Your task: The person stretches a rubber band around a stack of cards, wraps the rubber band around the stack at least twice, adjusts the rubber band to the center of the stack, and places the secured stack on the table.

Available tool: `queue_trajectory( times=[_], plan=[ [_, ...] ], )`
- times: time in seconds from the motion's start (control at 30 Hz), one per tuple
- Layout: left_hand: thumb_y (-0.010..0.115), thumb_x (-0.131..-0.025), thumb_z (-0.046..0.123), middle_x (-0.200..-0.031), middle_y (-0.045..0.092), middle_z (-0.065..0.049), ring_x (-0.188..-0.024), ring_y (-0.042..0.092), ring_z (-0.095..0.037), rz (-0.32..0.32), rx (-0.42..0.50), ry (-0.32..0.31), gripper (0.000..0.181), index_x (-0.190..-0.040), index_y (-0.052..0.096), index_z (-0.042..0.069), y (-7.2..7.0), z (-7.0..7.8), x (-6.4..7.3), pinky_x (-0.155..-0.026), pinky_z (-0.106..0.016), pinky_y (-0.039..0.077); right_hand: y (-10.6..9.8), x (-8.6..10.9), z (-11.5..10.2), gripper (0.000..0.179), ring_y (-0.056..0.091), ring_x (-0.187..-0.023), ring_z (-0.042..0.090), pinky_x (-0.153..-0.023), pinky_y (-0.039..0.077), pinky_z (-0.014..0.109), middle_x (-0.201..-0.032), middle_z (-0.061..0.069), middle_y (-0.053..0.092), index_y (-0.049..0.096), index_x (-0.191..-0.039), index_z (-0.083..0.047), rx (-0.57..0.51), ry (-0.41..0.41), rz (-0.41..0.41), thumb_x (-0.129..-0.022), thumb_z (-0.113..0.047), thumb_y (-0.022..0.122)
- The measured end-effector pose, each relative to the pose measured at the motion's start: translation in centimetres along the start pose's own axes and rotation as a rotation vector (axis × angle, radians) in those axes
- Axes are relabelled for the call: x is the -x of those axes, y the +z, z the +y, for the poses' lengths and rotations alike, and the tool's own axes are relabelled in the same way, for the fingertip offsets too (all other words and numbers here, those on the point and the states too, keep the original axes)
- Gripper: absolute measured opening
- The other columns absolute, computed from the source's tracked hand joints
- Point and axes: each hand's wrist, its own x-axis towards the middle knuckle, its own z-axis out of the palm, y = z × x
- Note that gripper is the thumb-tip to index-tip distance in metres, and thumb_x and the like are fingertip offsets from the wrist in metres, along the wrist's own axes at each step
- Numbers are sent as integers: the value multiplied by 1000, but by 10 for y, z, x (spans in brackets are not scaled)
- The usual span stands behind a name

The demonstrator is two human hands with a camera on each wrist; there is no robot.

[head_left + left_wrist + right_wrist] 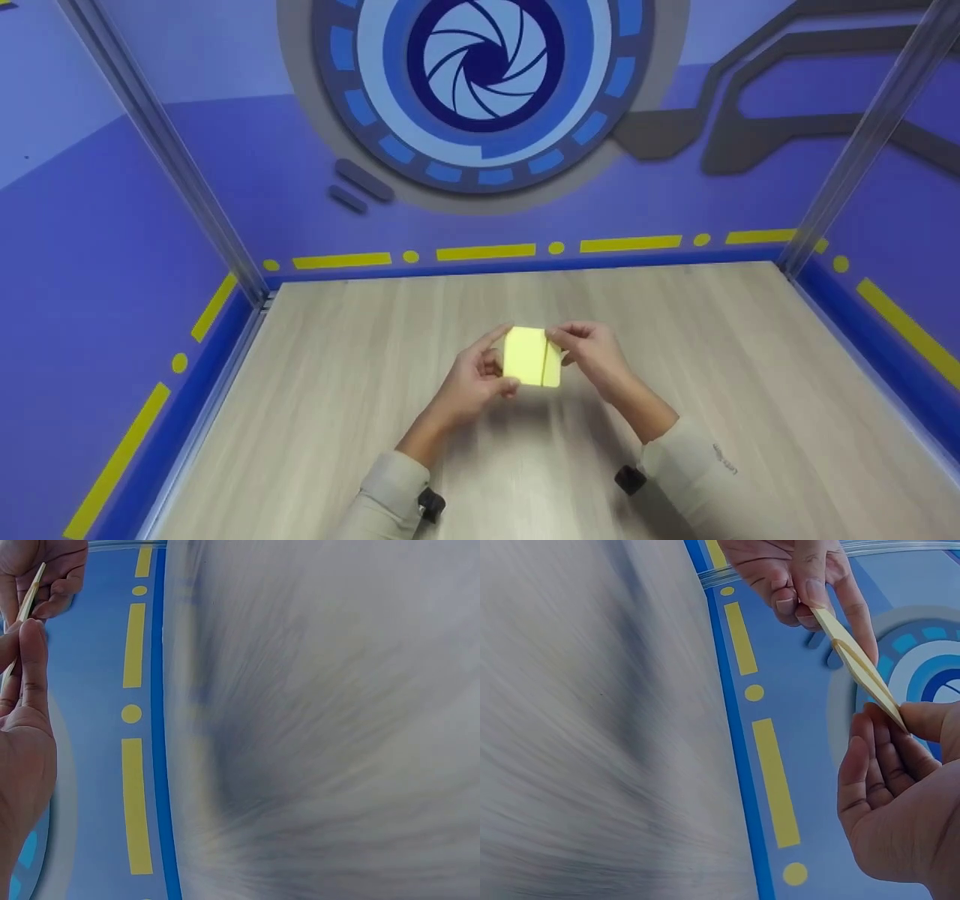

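A small yellow notebook [523,356] is held up above the table between both hands. Its corners are rounded, and a dark line like a band or flap edge runs down near its right side. My left hand [474,381] pinches its left edge, thumb at the lower corner and a finger at the upper one. At the upper right, my right hand [598,356] pinches the notebook between thumb and fingers. The right wrist view shows the notebook [859,667] edge-on, thin and slightly parted along its side. Its inside is hidden.
Beneath the hands lies a light wood-grain table [337,420]. A blue back wall [247,172] with yellow dashes stands behind it, and blue side panels with metal posts [161,135] flank it. Dark wrist devices [630,478] sit at both cuffs.
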Motion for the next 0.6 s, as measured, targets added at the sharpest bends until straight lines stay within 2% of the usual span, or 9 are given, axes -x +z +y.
queue_trajectory(
  times=[0.2,0.4,0.6],
  plan=[
    [72,-94,-5,-101,71,-9,-84,70,-15,-10,-19,-1,86,-168,34,17,1,-1,-1,-76,-26,62,-1,-1,2,25,69,-82,17,-73,60,31,-92,4,74,77,-108,2,-27,22,-39,-102,-21,70],
    [72,-93,-5,-102,72,-9,-84,70,-16,-22,-32,5,87,-167,36,23,2,-2,-3,-75,-27,62,-3,-7,7,25,70,-82,18,-74,60,31,-92,4,74,75,-109,3,-56,64,-78,-103,-20,67],
    [72,-94,-5,-103,73,-10,-85,70,-15,-20,-40,-5,87,-167,36,25,0,-4,-3,-77,-27,62,-5,-8,7,25,70,-84,19,-79,61,36,-95,6,74,77,-110,1,-20,60,-102,-104,-21,66]
  ],
)
